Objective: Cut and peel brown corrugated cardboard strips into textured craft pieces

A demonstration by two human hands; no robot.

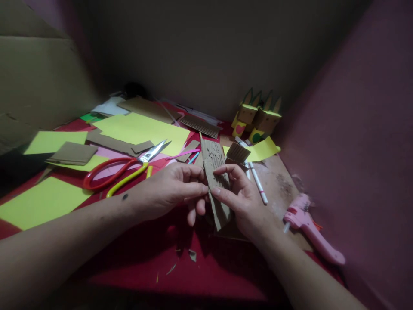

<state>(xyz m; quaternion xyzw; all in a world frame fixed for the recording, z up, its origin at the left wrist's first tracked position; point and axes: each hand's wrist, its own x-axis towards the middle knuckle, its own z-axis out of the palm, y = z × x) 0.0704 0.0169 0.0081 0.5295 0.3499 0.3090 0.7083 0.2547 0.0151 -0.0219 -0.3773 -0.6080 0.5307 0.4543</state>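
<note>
Between my two hands is a long strip of corrugated cardboard (211, 157), tilted, its ridges partly bared and torn. My left hand (185, 187) pinches its left edge between thumb and fingers. From the other side, my right hand (237, 193) grips the strip, with its thumb and index finger lying on the face. Just beyond the right fingers sits a small folded piece of corrugated cardboard (238, 153). Open scissors (142, 161) with one red and one yellow handle lie left of my left hand.
Yellow paper sheets (145, 129) and cardboard scraps (73, 153) cover the left of the red table (145, 267). White markers (258, 183) and a pink glue gun (303, 217) lie to the right. Two cardboard figures (256, 118) stand by the back wall. Small paper scraps (192, 255) lie in front.
</note>
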